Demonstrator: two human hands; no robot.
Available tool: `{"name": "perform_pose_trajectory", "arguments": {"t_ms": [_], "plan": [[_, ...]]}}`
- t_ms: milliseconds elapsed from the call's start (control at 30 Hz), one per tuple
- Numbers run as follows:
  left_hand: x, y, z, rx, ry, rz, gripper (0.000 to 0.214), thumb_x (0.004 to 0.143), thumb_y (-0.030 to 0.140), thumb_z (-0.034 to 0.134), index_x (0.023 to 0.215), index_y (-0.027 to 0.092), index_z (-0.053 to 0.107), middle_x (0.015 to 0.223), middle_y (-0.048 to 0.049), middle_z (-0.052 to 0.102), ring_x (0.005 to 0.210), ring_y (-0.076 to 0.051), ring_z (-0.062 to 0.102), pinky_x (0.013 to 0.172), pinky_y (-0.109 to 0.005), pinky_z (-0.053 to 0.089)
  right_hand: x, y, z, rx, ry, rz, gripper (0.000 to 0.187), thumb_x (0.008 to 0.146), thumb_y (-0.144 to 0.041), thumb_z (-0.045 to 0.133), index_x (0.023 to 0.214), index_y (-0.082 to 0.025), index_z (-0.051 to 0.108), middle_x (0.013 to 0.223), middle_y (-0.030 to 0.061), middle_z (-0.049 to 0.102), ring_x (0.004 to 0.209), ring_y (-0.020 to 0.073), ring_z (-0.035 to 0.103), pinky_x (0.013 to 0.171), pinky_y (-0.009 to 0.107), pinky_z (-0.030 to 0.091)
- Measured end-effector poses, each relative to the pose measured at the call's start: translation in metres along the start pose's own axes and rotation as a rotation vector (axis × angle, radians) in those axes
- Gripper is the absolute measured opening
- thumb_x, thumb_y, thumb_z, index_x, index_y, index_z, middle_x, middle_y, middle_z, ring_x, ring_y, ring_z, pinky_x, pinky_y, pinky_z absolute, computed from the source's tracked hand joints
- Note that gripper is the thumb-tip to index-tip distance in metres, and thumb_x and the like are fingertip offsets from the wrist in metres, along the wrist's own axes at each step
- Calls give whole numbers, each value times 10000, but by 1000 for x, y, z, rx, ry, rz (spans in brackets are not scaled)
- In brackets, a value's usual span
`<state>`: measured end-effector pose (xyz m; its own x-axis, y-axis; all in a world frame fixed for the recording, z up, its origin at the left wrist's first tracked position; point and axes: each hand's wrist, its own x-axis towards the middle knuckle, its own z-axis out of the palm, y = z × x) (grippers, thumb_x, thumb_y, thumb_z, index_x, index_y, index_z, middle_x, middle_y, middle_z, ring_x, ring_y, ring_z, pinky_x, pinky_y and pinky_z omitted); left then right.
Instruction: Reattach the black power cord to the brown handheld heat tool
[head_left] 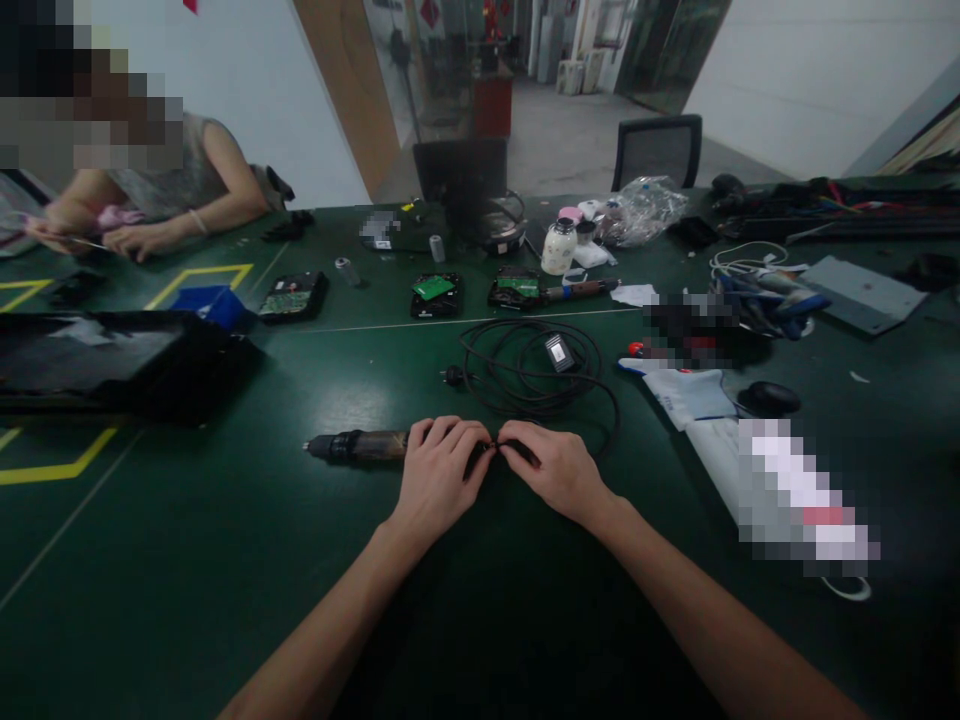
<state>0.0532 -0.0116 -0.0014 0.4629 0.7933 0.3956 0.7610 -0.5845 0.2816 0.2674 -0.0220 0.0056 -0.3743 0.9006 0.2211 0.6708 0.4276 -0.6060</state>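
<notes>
An electric screwdriver (367,446) lies on the green table, its bit pointing left. My left hand (444,470) is closed round its rear end, which the fingers hide. Beside it, my right hand (559,468) pinches the thin dark end of a power cord right at the screwdriver's tail. Whether that end is plugged in or only held against the tail, I cannot tell. Beyond my hands, the black power cord (517,402) lies in loose loops, with a labelled adapter block (559,352) and a plug (452,376).
Opened hard drives (436,296) with green boards lie further back, near a second screwdriver (581,290) and a white bottle (559,247). A black tray (112,370) stands left. Gloves (694,392) and a mouse (770,397) lie right. Another person (217,175) works at far left.
</notes>
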Motion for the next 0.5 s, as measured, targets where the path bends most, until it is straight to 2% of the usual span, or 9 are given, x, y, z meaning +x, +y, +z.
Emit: {"name": "perform_pose_trajectory", "arguments": {"t_ms": [267,500], "plan": [[-1,0,0,-4,3,7,170,980,267,624,1146,273,661,1219,-22,745,1178,-276,603,1019,-500,379,0,1,-1,-8,3,-12,177,1044,-252,558,1188,-272,659,1202,32,749,1055,211,728,892,322,565],[0,0,1,11,9,-8,130,997,291,620,1120,262,655,1157,-25,758,1172,-272,613,1017,-492,380,0,0,1,3,1,-3,160,1052,-254,558,1191,-266,636,1216,22,741,1088,209,720,934,317,548]]}}
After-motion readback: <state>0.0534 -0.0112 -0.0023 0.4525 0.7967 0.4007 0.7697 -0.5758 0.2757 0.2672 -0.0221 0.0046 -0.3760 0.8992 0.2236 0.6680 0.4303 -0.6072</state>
